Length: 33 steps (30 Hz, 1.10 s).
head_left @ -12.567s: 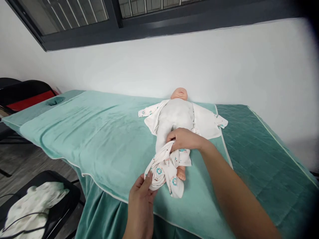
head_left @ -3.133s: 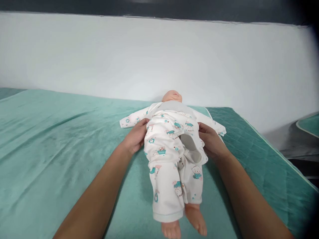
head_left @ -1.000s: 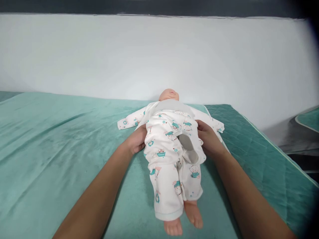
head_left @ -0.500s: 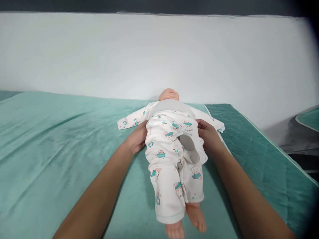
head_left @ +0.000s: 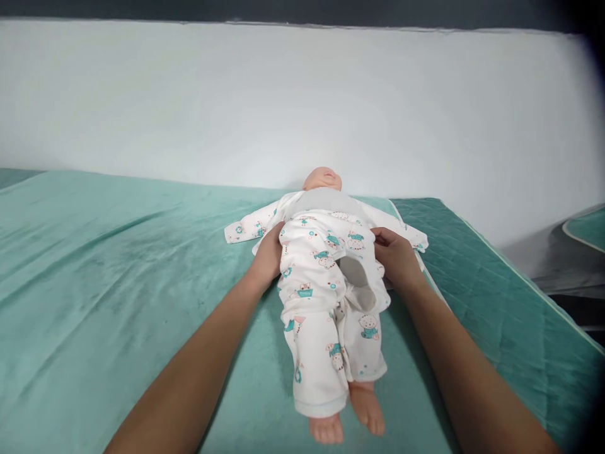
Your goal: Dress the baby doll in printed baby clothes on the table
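The peach-coloured, round-headed doll (head_left: pixel 322 179) looks like smooth plastic with faint sheen. Its white printed cloth trousers (head_left: pixel 307 302) are matt and creased. The light-green sheet (head_left: pixel 118 284) at left is brushed plush; the dark-green cover (head_left: pixel 501 315) at right, quilted cloth; the far white wall (head_left: pixel 283 101), smooth and matt.

Head camera looks forward, down at doll (head_left: pixel 312 271); right edge perhaps blocked.

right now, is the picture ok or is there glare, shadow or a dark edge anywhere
Head view: light looks soft, brightest mid-wall, no harsh glare; head view: top and bottom right corners fall dark and blurred; head view: faint shadows on the light green sheet beside the printed trousers, whose print stays readable.
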Each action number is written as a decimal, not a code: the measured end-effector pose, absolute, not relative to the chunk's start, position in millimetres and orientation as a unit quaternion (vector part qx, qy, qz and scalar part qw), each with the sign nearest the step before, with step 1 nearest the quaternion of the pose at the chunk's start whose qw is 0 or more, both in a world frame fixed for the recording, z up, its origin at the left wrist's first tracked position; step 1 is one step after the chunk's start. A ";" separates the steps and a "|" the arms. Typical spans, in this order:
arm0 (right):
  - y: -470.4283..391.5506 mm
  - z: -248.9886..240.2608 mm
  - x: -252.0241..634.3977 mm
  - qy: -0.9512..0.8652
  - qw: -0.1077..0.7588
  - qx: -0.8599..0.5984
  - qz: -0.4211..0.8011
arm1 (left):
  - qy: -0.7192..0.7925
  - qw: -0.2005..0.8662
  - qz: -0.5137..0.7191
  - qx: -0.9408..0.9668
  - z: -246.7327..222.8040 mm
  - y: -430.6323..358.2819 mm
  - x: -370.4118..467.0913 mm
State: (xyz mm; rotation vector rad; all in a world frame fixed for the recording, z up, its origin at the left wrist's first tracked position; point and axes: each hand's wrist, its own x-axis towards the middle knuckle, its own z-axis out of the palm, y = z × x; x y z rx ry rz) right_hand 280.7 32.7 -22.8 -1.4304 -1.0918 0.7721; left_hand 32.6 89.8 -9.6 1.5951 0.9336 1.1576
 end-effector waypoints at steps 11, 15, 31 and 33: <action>32.8 -22.9 278.2 -0.385 0.628 -0.562 0.376 | 0.437 0.422 0.559 0.564 -8.1 99.3 27.5; 31.2 -17.1 272.3 -0.361 0.659 -0.521 0.405 | 0.416 0.426 0.568 0.568 -0.3 96.4 29.4; 31.7 -12.9 269.1 -0.541 0.594 -0.521 0.288 | 0.353 0.347 0.429 0.755 25.9 100.5 47.8; 34.2 -13.0 266.3 -0.530 0.599 -0.515 0.308 | 0.365 0.348 0.405 0.763 30.1 103.7 51.8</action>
